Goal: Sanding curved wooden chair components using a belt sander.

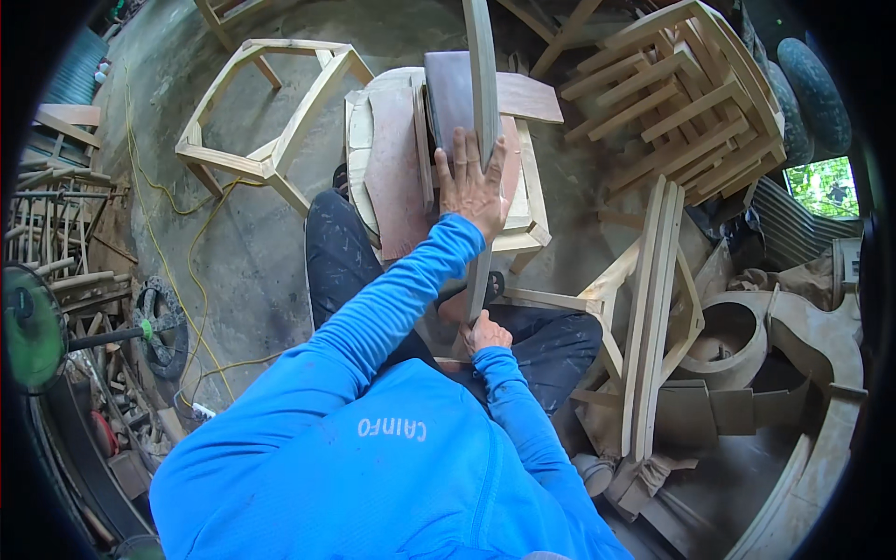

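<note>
A long, narrow wooden strip (483,75) stretches away from my lap over the low work stand. My left hand (474,182) lies flat across it with the fingers stretched and spread, palm down. Close to my body, my right hand (487,333) is closed round the strip's near end. Under and beside the strip is a greyish-purple flat-topped piece (450,89); its kind is unclear. It rests on the stand among thin plywood sheets (390,177). The stand's pale wooden frame (537,201) shows on the right.
A hexagonal wooden frame (303,117) stands at the far left, with a yellow cord (191,271) along the floor. Stacked wooden frames (691,103) fill the far right. Long wooden strips (651,317) lean at my right, near a curved dusty casing (723,331). Left stands a wheel (161,322).
</note>
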Tool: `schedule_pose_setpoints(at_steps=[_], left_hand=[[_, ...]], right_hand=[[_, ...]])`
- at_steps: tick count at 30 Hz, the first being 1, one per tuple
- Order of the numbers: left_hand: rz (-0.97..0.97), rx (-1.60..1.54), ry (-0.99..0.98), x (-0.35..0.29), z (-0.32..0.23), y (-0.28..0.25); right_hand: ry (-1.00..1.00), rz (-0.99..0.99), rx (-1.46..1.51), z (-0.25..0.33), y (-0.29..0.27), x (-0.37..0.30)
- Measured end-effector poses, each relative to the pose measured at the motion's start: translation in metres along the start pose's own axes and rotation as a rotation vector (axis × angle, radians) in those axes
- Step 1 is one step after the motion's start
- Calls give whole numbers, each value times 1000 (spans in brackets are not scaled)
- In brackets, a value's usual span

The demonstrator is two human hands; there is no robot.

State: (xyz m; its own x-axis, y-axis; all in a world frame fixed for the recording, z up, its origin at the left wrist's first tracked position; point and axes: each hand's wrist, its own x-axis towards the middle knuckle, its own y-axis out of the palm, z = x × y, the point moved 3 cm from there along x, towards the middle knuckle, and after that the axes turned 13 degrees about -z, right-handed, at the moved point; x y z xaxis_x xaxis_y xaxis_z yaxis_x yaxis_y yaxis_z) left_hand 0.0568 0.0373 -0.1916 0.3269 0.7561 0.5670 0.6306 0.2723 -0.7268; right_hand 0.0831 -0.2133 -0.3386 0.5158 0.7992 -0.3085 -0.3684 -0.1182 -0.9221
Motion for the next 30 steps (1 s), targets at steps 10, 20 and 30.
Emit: schedule_pose_setpoints(at_steps=[10, 20, 30], left_hand=[[-125, 41, -12, 116, 38, -6], [93, -210, -135, 300, 89, -47], [-64, 116, -159, 129, 49, 1]], right_hand=[[-213, -541, 26, 44, -48, 44], [-303, -870, -8, 138, -169, 131], [-162, -384, -96, 4, -38, 11]])
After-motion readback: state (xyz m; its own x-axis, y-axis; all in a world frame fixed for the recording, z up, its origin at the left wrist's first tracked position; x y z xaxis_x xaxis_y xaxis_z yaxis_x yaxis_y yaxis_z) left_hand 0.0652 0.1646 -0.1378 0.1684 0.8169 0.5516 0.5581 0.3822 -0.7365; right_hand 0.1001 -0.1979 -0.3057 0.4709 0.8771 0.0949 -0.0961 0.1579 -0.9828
